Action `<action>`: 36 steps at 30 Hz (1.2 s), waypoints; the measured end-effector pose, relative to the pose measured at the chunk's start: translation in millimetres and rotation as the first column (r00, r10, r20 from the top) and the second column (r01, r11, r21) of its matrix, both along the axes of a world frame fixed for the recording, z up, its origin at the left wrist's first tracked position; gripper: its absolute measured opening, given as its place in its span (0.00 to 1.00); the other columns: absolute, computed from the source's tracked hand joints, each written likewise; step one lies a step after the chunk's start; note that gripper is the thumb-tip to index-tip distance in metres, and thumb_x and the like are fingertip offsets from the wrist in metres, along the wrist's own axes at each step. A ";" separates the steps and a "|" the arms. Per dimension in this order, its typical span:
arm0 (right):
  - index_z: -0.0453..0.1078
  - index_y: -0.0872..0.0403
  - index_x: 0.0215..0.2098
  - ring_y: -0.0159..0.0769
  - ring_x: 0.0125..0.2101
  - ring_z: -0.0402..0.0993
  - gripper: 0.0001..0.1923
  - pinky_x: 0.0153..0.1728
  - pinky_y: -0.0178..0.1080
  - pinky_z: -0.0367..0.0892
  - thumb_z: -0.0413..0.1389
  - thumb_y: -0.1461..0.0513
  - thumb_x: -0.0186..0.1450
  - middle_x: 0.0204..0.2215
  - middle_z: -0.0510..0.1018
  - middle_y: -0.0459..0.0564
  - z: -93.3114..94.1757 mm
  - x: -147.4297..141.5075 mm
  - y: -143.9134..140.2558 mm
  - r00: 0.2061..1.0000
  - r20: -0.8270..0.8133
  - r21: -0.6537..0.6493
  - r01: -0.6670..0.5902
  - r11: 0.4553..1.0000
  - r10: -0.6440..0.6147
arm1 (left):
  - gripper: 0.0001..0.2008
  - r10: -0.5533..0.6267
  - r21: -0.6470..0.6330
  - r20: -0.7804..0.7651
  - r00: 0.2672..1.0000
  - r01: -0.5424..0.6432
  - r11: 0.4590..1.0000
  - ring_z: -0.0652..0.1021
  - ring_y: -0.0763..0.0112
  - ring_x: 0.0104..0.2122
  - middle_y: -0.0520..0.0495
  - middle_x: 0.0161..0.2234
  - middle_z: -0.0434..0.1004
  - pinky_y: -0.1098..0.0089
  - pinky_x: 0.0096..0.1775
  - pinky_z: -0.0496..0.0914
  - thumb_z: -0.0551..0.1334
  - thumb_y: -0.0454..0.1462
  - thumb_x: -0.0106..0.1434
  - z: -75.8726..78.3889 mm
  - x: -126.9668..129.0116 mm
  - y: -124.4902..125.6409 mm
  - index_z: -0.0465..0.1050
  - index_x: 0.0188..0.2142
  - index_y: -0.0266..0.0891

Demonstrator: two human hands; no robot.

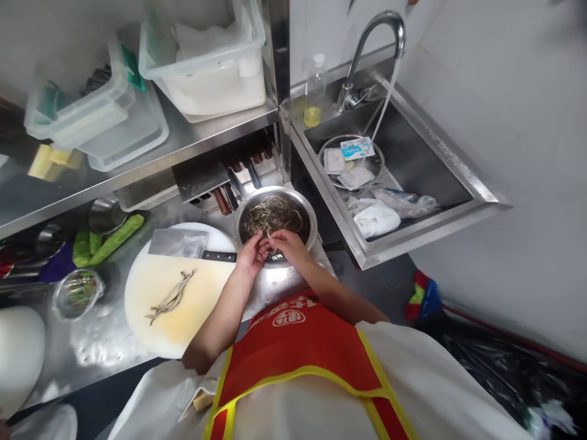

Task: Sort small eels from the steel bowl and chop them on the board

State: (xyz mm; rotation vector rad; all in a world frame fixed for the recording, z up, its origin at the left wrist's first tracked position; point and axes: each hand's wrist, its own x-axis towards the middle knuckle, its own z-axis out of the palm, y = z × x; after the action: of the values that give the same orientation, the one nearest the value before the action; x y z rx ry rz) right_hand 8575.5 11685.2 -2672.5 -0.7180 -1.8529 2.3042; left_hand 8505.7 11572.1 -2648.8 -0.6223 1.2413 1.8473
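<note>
A round metal bowl (312, 223) holds a heap of long, thin, dark strips (275, 214) that look like eel, in liquid. Over its near rim, my left hand (253, 255) and my right hand (290, 245) meet with fingertips pinched together at the edge of the heap. A pale strip shows between the fingers, partly hidden by them. To the left lies a round white cutting board (142, 287). A few more strips (173, 296) are bunched on it, and a cleaver (178, 243) rests near its far edge, handle pointing at the bowl.
At right, water runs from a tap (398, 36) into a sink (440, 177) holding a basin with packets, plus bags. Several knives (222, 200) stand in a rack behind the bowl. Plastic bins (215, 85) fill the shelf above. Green vegetables (119, 238) and a covered bowl (77, 294) sit left.
</note>
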 end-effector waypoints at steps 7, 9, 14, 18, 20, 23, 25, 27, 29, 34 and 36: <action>0.74 0.53 0.32 0.35 0.33 0.75 0.11 0.41 0.40 0.70 0.63 0.55 0.55 0.29 0.79 0.46 4.0 8.2 -2.8 1.000 0.005 -0.050 0.004 0.999 -0.004 | 0.14 -0.047 0.081 -0.221 0.974 0.066 0.995 0.77 0.78 0.26 0.51 0.28 0.79 0.77 0.31 0.70 0.76 0.38 0.49 0.3 -1.5 -1.2 0.75 0.30 0.35; 0.74 0.53 0.32 0.35 0.31 0.75 0.12 0.40 0.41 0.71 0.64 0.54 0.54 0.29 0.79 0.46 2.6 9.0 -6.5 0.999 0.027 -0.225 0.026 0.974 -0.021 | 0.15 -0.046 0.096 -0.289 0.956 0.077 0.992 0.77 0.76 0.28 0.49 0.30 0.80 0.75 0.31 0.70 0.76 0.40 0.48 2.2 -0.8 -1.8 0.76 0.32 0.36; 0.72 0.53 0.31 0.35 0.30 0.75 0.16 0.38 0.42 0.72 0.67 0.54 0.49 0.28 0.79 0.47 -1.7 10.2 -12.8 0.999 0.049 -0.507 0.040 0.861 -0.018 | 0.21 -0.128 0.080 -0.365 0.922 0.168 0.983 0.74 0.75 0.25 0.49 0.31 0.80 0.73 0.27 0.66 0.78 0.43 0.43 2.0 1.3 -4.9 0.78 0.34 0.36; 0.72 0.54 0.29 0.35 0.31 0.75 0.14 0.40 0.42 0.72 0.66 0.55 0.49 0.27 0.78 0.46 0.1 9.6 -7.0 0.996 0.084 -0.449 0.026 0.893 0.014 | 0.21 -0.198 -0.043 -0.474 0.858 0.202 0.978 0.72 0.75 0.24 0.52 0.27 0.78 0.71 0.28 0.66 0.77 0.44 0.43 -4.7 -0.7 -8.7 0.79 0.34 0.37; 0.74 0.53 0.30 0.35 0.33 0.75 0.12 0.41 0.40 0.71 0.65 0.55 0.51 0.28 0.78 0.46 2.8 7.0 -0.8 0.996 0.080 -0.252 0.046 0.967 -0.027 | 0.18 -0.254 -0.196 -0.564 0.786 0.172 0.965 0.71 0.75 0.24 0.53 0.24 0.76 0.72 0.30 0.65 0.76 0.44 0.45 -6.7 -2.2 -10.4 0.79 0.33 0.37; 0.75 0.52 0.33 0.35 0.32 0.74 0.12 0.37 0.38 0.69 0.63 0.54 0.55 0.29 0.79 0.46 7.3 0.4 9.1 0.998 0.036 0.019 0.052 0.998 -0.053 | 0.13 -0.389 -0.388 -0.639 0.663 0.158 0.908 0.71 0.74 0.24 0.54 0.24 0.75 0.72 0.30 0.64 0.73 0.43 0.49 -4.2 -3.2 -11.5 0.80 0.32 0.38; 0.75 0.52 0.33 0.34 0.29 0.72 0.12 0.32 0.36 0.67 0.62 0.53 0.56 0.27 0.78 0.45 9.6 -4.1 13.9 0.999 0.038 0.079 -0.011 0.997 0.008 | 0.12 -0.449 -0.428 -0.646 0.617 0.195 0.883 0.72 0.73 0.25 0.53 0.24 0.76 0.72 0.31 0.65 0.72 0.43 0.50 0.5 -2.7 -11.2 0.80 0.32 0.39; 0.75 0.52 0.32 0.33 0.26 0.71 0.11 0.29 0.36 0.65 0.63 0.54 0.55 0.25 0.77 0.44 11.2 -7.3 16.9 0.998 0.048 0.111 -0.055 0.992 0.050 | 0.11 -0.475 -0.430 -0.636 0.608 0.231 0.873 0.73 0.72 0.25 0.52 0.25 0.77 0.72 0.31 0.66 0.71 0.43 0.51 5.2 -1.6 -10.8 0.80 0.32 0.39; 0.75 0.52 0.31 0.33 0.25 0.70 0.10 0.28 0.35 0.65 0.62 0.55 0.55 0.23 0.76 0.44 12.3 -8.7 18.4 0.997 0.062 0.123 -0.059 0.991 0.052 | 0.11 -0.495 -0.435 -0.622 0.607 0.257 0.863 0.73 0.72 0.24 0.52 0.24 0.77 0.72 0.30 0.66 0.71 0.42 0.51 8.2 -0.7 -10.7 0.80 0.32 0.39; 0.76 0.53 0.31 0.33 0.23 0.70 0.07 0.26 0.35 0.65 0.62 0.58 0.54 0.22 0.76 0.44 14.4 -8.2 19.4 0.994 0.084 0.076 -0.081 0.994 0.074 | 0.13 -0.492 -0.381 -0.599 0.631 0.317 0.869 0.74 0.72 0.26 0.51 0.26 0.79 0.72 0.31 0.67 0.73 0.43 0.49 5.5 0.0 -12.3 0.81 0.31 0.39; 0.76 0.53 0.30 0.32 0.23 0.70 0.06 0.26 0.35 0.66 0.61 0.60 0.54 0.23 0.76 0.44 15.8 -8.0 19.8 0.995 0.075 0.037 -0.066 0.997 0.063 | 0.15 -0.438 -0.299 -0.578 0.688 0.321 0.899 0.75 0.72 0.27 0.50 0.27 0.80 0.71 0.33 0.68 0.74 0.43 0.47 2.8 -0.1 -13.3 0.81 0.33 0.39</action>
State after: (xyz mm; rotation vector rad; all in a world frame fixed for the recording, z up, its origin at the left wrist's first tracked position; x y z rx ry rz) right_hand 8567.5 11704.9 -2656.7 -0.7591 -1.9759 2.3026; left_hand 8505.6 11558.8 -2646.0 0.2281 1.8266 1.6316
